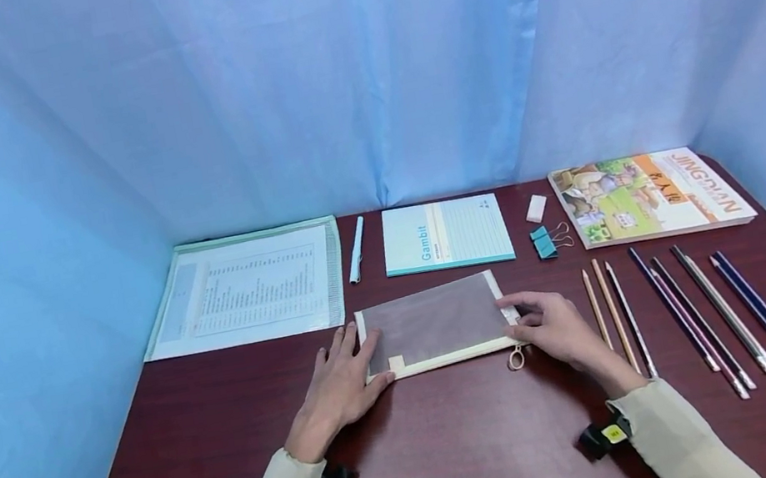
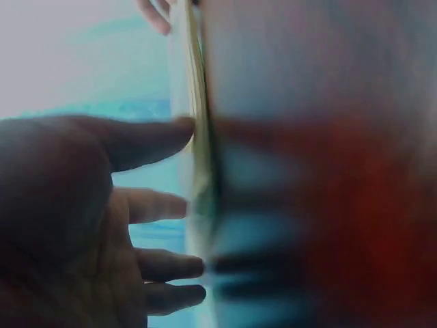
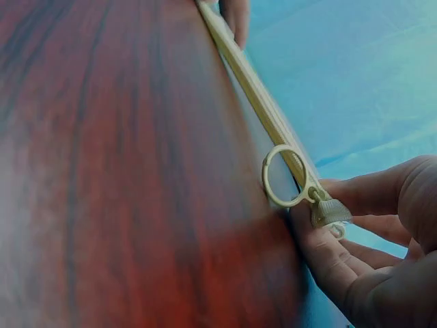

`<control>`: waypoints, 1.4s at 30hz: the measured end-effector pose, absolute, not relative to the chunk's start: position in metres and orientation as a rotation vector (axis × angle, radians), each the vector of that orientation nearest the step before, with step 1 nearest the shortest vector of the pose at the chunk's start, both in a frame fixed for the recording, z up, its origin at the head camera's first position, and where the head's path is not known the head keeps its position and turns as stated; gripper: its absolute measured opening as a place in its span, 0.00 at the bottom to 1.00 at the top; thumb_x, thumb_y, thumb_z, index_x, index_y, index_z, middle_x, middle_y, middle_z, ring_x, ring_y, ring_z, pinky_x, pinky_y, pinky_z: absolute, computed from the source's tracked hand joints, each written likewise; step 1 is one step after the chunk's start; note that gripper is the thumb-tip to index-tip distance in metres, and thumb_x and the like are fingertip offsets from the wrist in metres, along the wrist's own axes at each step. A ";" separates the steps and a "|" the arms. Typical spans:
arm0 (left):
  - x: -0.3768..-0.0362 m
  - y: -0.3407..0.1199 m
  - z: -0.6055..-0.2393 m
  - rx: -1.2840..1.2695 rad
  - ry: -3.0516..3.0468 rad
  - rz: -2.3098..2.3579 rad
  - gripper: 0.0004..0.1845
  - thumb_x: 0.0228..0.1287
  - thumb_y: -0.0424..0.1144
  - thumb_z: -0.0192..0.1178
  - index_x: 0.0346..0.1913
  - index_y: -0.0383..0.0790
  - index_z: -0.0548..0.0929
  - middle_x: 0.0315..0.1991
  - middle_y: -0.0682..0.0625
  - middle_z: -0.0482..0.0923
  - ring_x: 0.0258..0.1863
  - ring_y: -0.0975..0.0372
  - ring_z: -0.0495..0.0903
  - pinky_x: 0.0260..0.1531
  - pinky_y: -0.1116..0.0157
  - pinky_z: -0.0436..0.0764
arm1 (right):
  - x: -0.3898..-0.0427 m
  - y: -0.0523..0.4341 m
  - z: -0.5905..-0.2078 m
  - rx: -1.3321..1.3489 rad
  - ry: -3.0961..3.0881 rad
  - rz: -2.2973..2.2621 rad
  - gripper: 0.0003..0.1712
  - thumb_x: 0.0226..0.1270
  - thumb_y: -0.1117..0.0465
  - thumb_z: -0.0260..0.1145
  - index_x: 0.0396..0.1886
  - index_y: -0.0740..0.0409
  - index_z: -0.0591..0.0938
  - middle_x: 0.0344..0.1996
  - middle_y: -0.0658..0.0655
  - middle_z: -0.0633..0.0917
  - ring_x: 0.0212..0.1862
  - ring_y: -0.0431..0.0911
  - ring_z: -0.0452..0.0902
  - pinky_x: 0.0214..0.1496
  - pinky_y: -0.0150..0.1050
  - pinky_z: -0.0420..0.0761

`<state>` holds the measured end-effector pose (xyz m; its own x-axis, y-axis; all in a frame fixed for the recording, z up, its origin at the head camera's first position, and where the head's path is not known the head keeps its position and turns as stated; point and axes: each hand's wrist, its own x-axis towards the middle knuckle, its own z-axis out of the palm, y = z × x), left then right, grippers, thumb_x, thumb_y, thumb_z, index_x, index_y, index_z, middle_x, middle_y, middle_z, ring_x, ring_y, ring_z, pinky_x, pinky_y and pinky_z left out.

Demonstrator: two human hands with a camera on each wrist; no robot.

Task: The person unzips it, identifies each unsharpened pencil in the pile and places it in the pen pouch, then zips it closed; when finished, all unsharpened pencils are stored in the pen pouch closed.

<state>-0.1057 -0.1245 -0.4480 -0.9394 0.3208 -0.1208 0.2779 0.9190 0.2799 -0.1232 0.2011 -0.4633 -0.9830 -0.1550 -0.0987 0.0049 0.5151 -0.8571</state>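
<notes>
Blue curtain closed off the back and both sides, and a dark red table (image 1: 463, 445) carried the stationery.

Going left to right, we noted a clear folder (image 1: 247, 287) with a printed sheet, a pen (image 1: 356, 249), a notebook (image 1: 445, 234), an eraser (image 1: 535, 207), a binder clip (image 1: 544, 242), a picture book (image 1: 645, 195) and a row of pencils (image 1: 700, 313).

Our left hand (image 1: 341, 383) lay flat, fingers straight, pressing the pouch's left end; in the left wrist view the fingertips (image 2: 181, 130) met its edge. It held nothing.

The mesh pouch (image 1: 435, 322) lay flat at table centre, just in front of the notebook, directly between our two hands. We judged it light, thin and limp: it would sag if lifted by one corner and could slide on the smooth tabletop unless pinned. The cloth-bound border and the zipper end looked the firmest places to take hold; the mesh itself seemed liable to snag.

Our right hand (image 1: 557, 324) rested at the pouch's right end, fingers curled round the zipper slider (image 3: 330, 212). The ring pull (image 3: 285, 176) hung free just beside those fingers, on the near edge. Whether the zip was fully closed we could not tell.
</notes>
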 end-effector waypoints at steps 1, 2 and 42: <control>-0.104 -0.121 -0.444 0.473 2.945 0.361 0.34 0.68 0.53 0.61 0.72 0.44 0.68 0.75 0.32 0.60 0.76 0.39 0.60 0.68 0.37 0.64 | -0.123 0.201 -0.464 -0.130 2.586 -1.466 0.25 0.62 0.67 0.70 0.60 0.63 0.80 0.38 0.65 0.90 0.33 0.35 0.83 0.33 0.30 0.77; -0.101 -0.118 -0.441 0.503 2.986 0.335 0.32 0.67 0.53 0.62 0.70 0.42 0.71 0.73 0.32 0.63 0.74 0.39 0.62 0.66 0.38 0.67 | -0.123 0.202 -0.465 -0.130 2.579 -1.471 0.25 0.62 0.67 0.70 0.60 0.64 0.80 0.36 0.64 0.90 0.33 0.35 0.83 0.33 0.30 0.77; -0.091 0.038 -0.458 0.535 2.986 0.897 0.20 0.52 0.35 0.65 0.11 0.49 0.67 0.10 0.62 0.59 0.13 0.71 0.60 0.12 0.74 0.58 | -0.125 0.203 -0.464 -0.012 2.525 -1.520 0.23 0.61 0.70 0.69 0.58 0.66 0.82 0.28 0.60 0.89 0.27 0.34 0.80 0.25 0.31 0.74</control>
<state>-0.0906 0.0382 -0.4585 -0.9425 0.3130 0.1168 0.3256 0.7819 0.5316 -0.1254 0.2028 -0.4639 -0.9811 -0.1063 -0.1616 0.0930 0.4733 -0.8760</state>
